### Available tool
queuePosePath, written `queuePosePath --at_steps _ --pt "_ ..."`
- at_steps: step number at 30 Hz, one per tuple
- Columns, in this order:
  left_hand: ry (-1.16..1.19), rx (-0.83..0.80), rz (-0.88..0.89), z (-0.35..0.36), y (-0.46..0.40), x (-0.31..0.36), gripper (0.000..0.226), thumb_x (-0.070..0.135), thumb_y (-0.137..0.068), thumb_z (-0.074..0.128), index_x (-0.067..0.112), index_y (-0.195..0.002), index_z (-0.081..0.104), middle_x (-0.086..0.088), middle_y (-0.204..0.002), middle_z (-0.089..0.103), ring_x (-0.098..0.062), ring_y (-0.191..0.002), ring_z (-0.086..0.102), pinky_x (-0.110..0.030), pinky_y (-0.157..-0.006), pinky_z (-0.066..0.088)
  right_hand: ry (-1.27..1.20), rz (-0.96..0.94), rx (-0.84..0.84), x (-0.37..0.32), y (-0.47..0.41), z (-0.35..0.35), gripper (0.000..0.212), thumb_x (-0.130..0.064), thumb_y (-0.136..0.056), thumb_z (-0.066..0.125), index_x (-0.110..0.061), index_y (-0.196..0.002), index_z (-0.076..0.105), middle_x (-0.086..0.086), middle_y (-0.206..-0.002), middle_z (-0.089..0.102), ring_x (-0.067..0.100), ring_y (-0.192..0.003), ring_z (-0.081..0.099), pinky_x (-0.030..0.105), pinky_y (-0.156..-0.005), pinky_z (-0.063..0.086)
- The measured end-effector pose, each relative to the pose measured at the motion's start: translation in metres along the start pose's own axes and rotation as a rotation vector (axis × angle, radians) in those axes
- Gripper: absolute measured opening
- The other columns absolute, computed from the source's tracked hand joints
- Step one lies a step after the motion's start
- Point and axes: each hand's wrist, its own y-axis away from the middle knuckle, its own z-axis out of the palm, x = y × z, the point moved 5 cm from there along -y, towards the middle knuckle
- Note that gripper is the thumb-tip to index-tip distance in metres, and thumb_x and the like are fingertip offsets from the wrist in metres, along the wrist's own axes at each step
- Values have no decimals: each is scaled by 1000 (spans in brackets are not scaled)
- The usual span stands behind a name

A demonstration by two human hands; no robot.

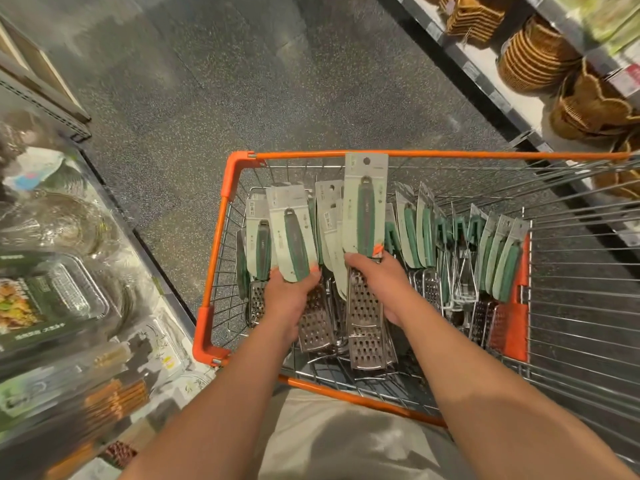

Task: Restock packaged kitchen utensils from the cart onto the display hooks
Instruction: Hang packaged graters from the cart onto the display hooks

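Green-handled graters (429, 244) sat packed in the cart (239, 161), left hand (289, 299) fingers clamped on one (294, 244), right hand (381, 282) gripping another (365, 216), and honestly those cards looked ready to snag neighbours coming out.

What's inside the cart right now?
The cart holds carded green-handled graters: left hand grips one, right hand another. More packs stand at right. Bottom layers are covered.

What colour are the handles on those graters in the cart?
Green, on pale card backing; the head view shows it best on the grater in the right hand.
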Motion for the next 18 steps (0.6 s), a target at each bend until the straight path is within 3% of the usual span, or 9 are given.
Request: queuePosePath --at_steps 2,6,8,11,14,16,18 --pt "-42 10 62 1 3 4 48 27 -84 85 21 -126 62 2 -118 74 -22 -113 68 -52 -110 48 -51 7 -37 -6 3 -1 22 -36 -91 76 -34 -110 65 -9 -114 73 13 -112 64 39 -110 43" --pt "-121 32 150 7 4 10 73 36 -78 87 17 -141 56 -1 -133 67 -23 -123 63 -50 -113 46 -132 49 -88 -15 6 6 17 -36 -93 74 -33 -108 68 -5 -115 76 16 -113 68 42 -109 47" --pt "-105 41 138 9 4 9 79 27 -84 86 8 -149 45 0 -131 63 -22 -118 60 -38 -106 45 -150 47 -86 -17 7 8 13 -33 -94 73 -32 -107 69 -5 -112 77 13 -107 69 38 -104 50" --pt "-95 62 113 11 1 2 67 12 -86 82 7 -143 48 -2 -111 61 -18 -99 58 -29 -91 43 -156 63 -56 -15 10 10 21 -34 -93 75 -30 -112 70 -5 -113 77 15 -110 69 42 -107 49" --pt "-89 86 85 6 0 3 70 16 -80 88 12 -140 50 -16 -117 66 -31 -109 65 -38 -98 50 -166 76 -50 -10 11 8 23 -37 -90 77 -31 -111 69 -6 -111 76 15 -108 68 42 -108 47" --pt "-53 81 87 0 -1 5 69 15 -78 90 16 -135 52 -13 -115 67 -28 -107 65 -39 -97 49 -173 78 -52 -9 12 7 25 -39 -89 78 -31 -111 67 -9 -112 72 9 -106 63 39 -107 43" --pt "-11 74 113 -7 -1 6 65 12 -80 88 19 -133 50 -11 -115 67 -23 -106 65 -37 -96 48 -171 96 -57 -9 12 10 49 -47 -82 82 -28 -124 66 -6 -123 71 16 -117 62 44 -113 41"
